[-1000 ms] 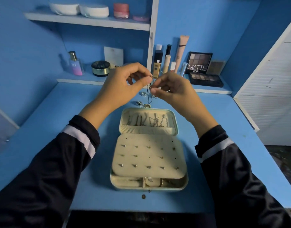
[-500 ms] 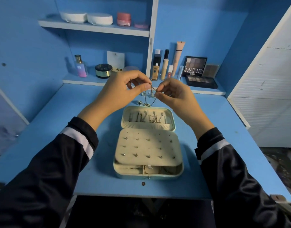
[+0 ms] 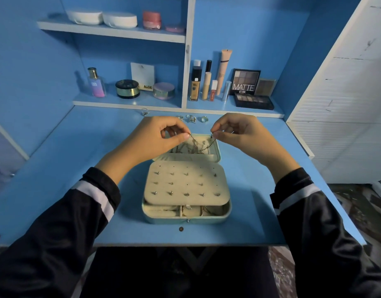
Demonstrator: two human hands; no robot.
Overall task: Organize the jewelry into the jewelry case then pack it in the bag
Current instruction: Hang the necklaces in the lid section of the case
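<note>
An open cream jewelry case [image 3: 186,219] lies in the middle of the blue desk. Its earring panel [image 3: 186,184] holds several studs, and its lid [image 3: 216,150] holds several hanging chains. Over the lid I hold a dark beaded chain [image 3: 201,145]. My left hand [image 3: 157,136] pinches one end of it and my right hand [image 3: 239,132] pinches the other, so the chain sags between them. Several loose rings [image 3: 203,119] lie on the desk behind my hands. No bag is in view.
Makeup bottles [image 3: 196,82], a perfume bottle [image 3: 96,86], jars and a MATTE eyeshadow palette [image 3: 245,81] stand on the low shelf behind the desk. White compacts [image 3: 119,19] sit on the upper shelf. A white louvred panel [image 3: 344,104] stands at the right.
My hands have moved apart and down toward the case lid, stretching the beaded chain out between them. The rings behind my hands have come into sight.
</note>
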